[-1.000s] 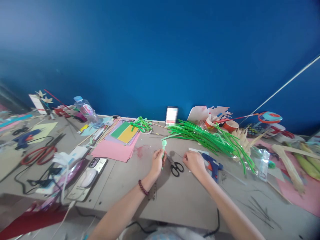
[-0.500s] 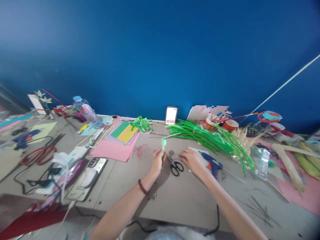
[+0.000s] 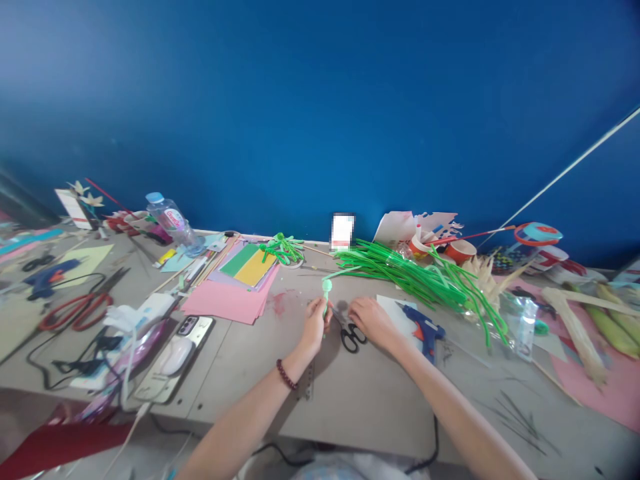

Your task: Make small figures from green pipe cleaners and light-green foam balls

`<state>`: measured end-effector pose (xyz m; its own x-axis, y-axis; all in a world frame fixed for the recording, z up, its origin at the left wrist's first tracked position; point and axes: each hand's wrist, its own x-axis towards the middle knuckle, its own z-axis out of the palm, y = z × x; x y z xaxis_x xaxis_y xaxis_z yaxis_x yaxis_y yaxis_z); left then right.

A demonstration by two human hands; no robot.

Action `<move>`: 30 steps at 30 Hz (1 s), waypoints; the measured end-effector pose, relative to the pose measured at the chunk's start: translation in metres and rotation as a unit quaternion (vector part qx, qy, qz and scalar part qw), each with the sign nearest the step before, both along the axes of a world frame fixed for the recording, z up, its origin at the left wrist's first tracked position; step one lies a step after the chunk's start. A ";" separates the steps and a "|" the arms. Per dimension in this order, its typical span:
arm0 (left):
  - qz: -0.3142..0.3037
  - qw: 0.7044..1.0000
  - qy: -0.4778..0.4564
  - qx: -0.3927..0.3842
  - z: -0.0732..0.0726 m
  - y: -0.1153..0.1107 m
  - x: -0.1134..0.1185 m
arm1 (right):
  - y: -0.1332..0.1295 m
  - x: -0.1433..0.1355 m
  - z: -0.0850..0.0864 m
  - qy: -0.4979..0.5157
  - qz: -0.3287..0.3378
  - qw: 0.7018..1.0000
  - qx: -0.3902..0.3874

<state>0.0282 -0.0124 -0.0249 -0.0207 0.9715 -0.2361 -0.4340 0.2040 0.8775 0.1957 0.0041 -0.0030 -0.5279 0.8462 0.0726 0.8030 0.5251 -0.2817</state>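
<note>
My left hand (image 3: 316,321) is closed around the stem of a light green pipe cleaner (image 3: 327,287), whose coiled round top stands upright above the fingers. Black-handled scissors (image 3: 351,339) lie on the table between my two hands, blades partly hidden. Just above the scissors' handles is my right hand (image 3: 371,319), palm down, fingers loosely bent and apart, with nothing visible in them. To its right a blue glue gun (image 3: 425,328) rests partly on a sheet of white paper (image 3: 391,308).
Behind my right hand lies a bundle of green pipe cleaners (image 3: 420,277). Coloured sheets (image 3: 223,298), a water bottle (image 3: 173,220) and a phone (image 3: 173,360) are to the left. Paper cups (image 3: 460,251) and corn husks (image 3: 580,333) are to the right. A blue wall (image 3: 320,120) rises behind.
My right hand has moved left, closer to the scissors and my left hand, showing more of the white paper and glue gun. My left hand keeps its hold almost unmoved.
</note>
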 end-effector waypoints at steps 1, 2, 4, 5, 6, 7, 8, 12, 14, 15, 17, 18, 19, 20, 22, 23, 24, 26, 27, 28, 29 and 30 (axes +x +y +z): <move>0.004 1.000 0.005 0.001 0.000 0.000 0.000 | -0.001 0.002 0.003 0.023 -0.011 1.000 -0.009; 0.009 1.000 0.010 0.003 -0.001 0.000 0.001 | -0.002 0.003 0.006 0.054 -0.020 0.998 -0.022; 0.014 1.000 0.021 0.010 -0.003 0.000 0.001 | -0.005 0.004 0.013 0.131 -0.029 0.989 -0.059; 0.013 0.999 0.026 0.016 -0.003 0.000 0.002 | -0.007 0.004 0.017 0.173 -0.030 0.981 -0.078; 0.010 0.999 0.031 0.024 -0.004 0.000 0.002 | -0.010 0.002 0.020 0.214 -0.033 0.972 -0.095; 0.007 0.999 0.039 0.034 -0.004 -0.001 0.002 | -0.012 -0.001 0.023 0.250 -0.036 0.961 -0.110; 0.002 0.998 0.049 0.044 -0.004 -0.001 0.003 | -0.015 -0.005 0.024 0.280 -0.040 0.951 -0.125; -0.012 0.993 0.092 0.073 -0.002 -0.005 0.004 | -0.022 -0.020 0.019 0.363 -0.064 0.917 -0.152; -0.016 0.991 0.102 0.082 -0.001 -0.006 0.005 | -0.023 -0.024 0.015 0.387 -0.075 0.908 -0.142; -0.017 0.991 0.103 0.083 -0.001 -0.006 0.005 | -0.023 -0.025 0.014 0.396 -0.082 0.904 -0.139; -0.022 0.991 0.102 0.079 -0.001 -0.006 0.006 | -0.023 -0.026 0.012 0.416 -0.105 0.892 -0.141; -0.026 0.992 0.100 0.075 -0.001 -0.006 0.006 | -0.022 -0.025 0.012 0.428 -0.122 0.884 -0.142; -0.031 0.992 0.098 0.070 -0.002 -0.006 0.006 | -0.022 -0.025 0.011 0.441 -0.141 0.875 -0.140; -0.036 0.993 0.096 0.065 -0.002 -0.006 0.006 | -0.021 -0.025 0.011 0.454 -0.158 0.866 -0.137; -0.043 0.993 0.094 0.057 -0.003 -0.005 0.007 | -0.019 -0.025 0.009 0.476 -0.179 0.851 -0.128; -0.046 0.993 0.093 0.054 -0.004 -0.005 0.007 | -0.018 -0.025 0.008 0.486 -0.183 0.845 -0.126; -0.049 0.993 0.092 0.052 -0.004 -0.006 0.008 | -0.017 -0.025 0.007 0.496 -0.185 0.839 -0.126; -0.058 0.993 0.089 0.050 -0.004 -0.006 0.009 | -0.015 -0.026 0.005 0.514 -0.185 0.828 -0.127; -0.064 0.993 0.087 0.049 -0.004 -0.007 0.009 | -0.015 -0.026 0.004 0.521 -0.186 0.823 -0.129; -0.069 0.993 0.086 0.049 -0.003 -0.007 0.009 | -0.014 -0.027 0.004 0.527 -0.189 0.818 -0.133; -0.072 0.993 0.085 0.049 -0.002 -0.008 0.009 | -0.014 -0.027 0.003 0.532 -0.192 0.813 -0.137; -0.075 0.992 0.085 0.049 -0.001 -0.008 0.009 | -0.014 -0.027 0.003 0.535 -0.195 0.810 -0.141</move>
<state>0.0376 -0.0204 -0.0260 0.0938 0.9848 -0.1465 -0.2494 0.1657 0.9541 0.1688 -0.0097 0.0002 0.0213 0.9961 0.0861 0.1100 0.0833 -0.9904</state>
